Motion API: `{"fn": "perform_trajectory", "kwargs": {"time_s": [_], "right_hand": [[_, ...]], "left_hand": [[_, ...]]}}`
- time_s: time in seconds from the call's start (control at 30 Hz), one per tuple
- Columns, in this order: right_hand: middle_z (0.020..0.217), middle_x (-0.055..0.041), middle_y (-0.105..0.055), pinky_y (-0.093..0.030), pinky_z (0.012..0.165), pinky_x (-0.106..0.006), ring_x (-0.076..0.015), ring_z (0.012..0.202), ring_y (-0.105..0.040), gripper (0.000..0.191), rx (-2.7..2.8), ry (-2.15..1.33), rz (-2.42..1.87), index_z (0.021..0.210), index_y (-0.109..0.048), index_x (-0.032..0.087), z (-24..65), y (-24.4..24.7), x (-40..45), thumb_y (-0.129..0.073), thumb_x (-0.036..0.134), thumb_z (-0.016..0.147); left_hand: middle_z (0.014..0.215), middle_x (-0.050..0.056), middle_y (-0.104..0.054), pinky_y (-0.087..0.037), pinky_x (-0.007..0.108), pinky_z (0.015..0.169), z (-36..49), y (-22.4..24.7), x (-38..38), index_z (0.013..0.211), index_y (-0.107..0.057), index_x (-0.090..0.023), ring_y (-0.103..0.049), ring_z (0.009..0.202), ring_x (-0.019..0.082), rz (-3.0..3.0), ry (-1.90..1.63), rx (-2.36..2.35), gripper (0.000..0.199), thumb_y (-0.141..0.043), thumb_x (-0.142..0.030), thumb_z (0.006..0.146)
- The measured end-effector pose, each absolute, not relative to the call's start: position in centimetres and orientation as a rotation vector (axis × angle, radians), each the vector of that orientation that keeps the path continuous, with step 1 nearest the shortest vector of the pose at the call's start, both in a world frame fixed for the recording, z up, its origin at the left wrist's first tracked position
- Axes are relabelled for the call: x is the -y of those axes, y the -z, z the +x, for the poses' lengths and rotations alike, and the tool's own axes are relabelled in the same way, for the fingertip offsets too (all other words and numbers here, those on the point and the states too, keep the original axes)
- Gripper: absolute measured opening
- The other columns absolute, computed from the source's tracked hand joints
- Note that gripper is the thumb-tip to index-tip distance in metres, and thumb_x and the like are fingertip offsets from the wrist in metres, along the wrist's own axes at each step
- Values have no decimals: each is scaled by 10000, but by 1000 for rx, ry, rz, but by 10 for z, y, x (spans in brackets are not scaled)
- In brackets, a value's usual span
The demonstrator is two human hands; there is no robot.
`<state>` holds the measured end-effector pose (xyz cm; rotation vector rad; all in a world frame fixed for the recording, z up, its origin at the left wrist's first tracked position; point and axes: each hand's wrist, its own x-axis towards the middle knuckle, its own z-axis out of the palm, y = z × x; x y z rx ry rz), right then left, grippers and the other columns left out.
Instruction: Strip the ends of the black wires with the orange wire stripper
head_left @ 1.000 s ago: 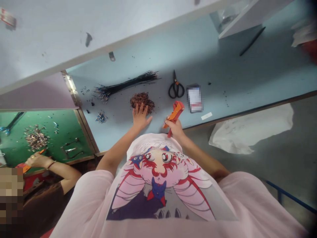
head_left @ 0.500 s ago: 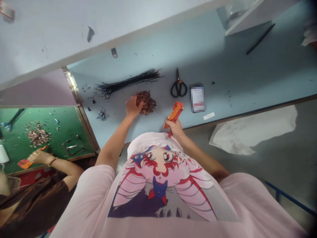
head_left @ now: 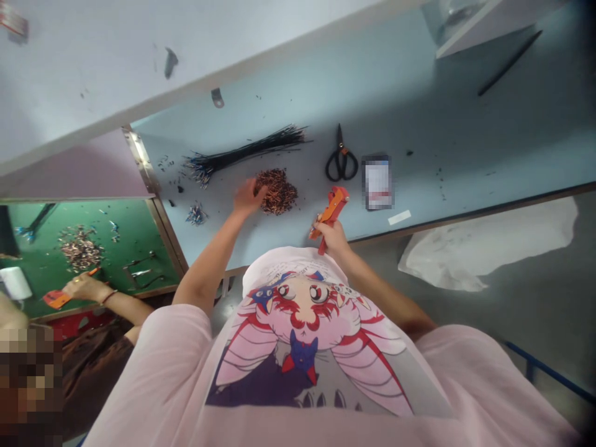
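Blue-grey bench top (head_left: 298,112), pale shelf (head_left: 116,56) across its far side; green bench (head_left: 135,217) adjoining, well L of pile. Contents, all placed rel. to the pile:

1. Pile (head_left: 278,191), 1 no.: loose small copper-brown pcs., heaped on blue-grey bench, ahead of me.
2. My L hand (head_left: 249,197): at pile's L edge, fingertips touching it; thumb apart from fingers. Slightly blurred; can't tell if any pc. is pinched.
3. My R hand (head_left: 333,237): R of pile, on my side; fingers closed round handles of item 4.
4. Orange-red hand tool (head_left: 334,203): R of pile, head pointing away from me; can't tell if its jaws are shut.
5. Wire bundle (head_left: 246,151): black, blue bits at L end; just beyond pile, lying slantwise.
6. Blue-and-pale pcs. (head_left: 196,213): small cluster, L of pile.
7. Scissors (head_left: 341,162): black handles, blades together, tip away from me; R of pile.
8. Rect. item (head_left: 378,182): dark edges, face pixelated; R of pile, past scissors.
9. White strip (head_left: 399,217): R of pile, nr. bench edge.
10. Co-worker's hand (head_left: 86,288): at green bench, well L of pile, holding an orange tool (head_left: 58,299).
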<state>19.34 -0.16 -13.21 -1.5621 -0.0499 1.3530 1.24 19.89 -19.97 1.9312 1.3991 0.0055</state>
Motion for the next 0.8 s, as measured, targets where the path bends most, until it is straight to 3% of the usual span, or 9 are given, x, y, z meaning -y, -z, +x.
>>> {"fn": "perform_trajectory", "kwargs": {"time_s": [0.17,0.27,0.37,0.43,0.57,0.73,0.8], "right_hand": [[635,42,-475,-441,496,-263,-125,560,-504,217,32,-1363,-1540,733,-467,212,191,131,-1,-607,229,569],[627,43,-471,-445,490,-264,-124,553,-503,212,47,-1367,-1542,725,-469,207,189,131,-1,-610,229,567],[615,47,-470,-445,486,-261,-122,546,-499,215,67,-1375,-1540,730,-473,206,186,132,-2,-613,230,569],[612,49,-474,-443,489,-257,-121,546,-501,218,82,-1377,-1535,734,-478,205,184,130,-2,-618,226,568],[605,48,-484,-441,500,-253,-119,546,-508,216,143,-1371,-1524,725,-484,198,175,121,0,-627,223,565],[618,43,-498,-448,545,-249,-112,564,-510,187,235,-1332,-1492,702,-492,190,159,107,10,-625,230,576],[627,40,-509,-460,577,-260,-118,581,-520,181,280,-1331,-1472,705,-496,190,152,100,13,-622,236,584]], "left_hand": [[1189,121,-588,-337,362,1024,-14,187,-158,1085,-605,-182,-506,1170,244,1696,-225,-1622,424,-443,-506,864],[964,148,-648,-394,406,925,-36,182,-127,926,-644,-143,-585,1000,268,1580,-181,-1750,404,-401,-463,881],[752,118,-644,-431,394,834,-39,183,-103,728,-645,-150,-611,831,258,1542,-140,-1679,323,-507,-425,826],[767,102,-647,-432,363,835,-27,184,-99,709,-646,-161,-606,828,235,1534,-165,-1602,251,-564,-383,792],[993,92,-640,-395,306,905,8,176,-115,828,-654,-170,-575,954,193,1532,-320,-1478,171,-553,-306,800],[693,27,-620,-437,275,745,26,136,-108,725,-624,-153,-569,698,147,1465,-369,-1305,160,-528,-264,788],[664,7,-617,-442,255,701,21,114,-89,717,-611,-150,-563,657,126,1439,-365,-1210,119,-537,-231,762]]}}
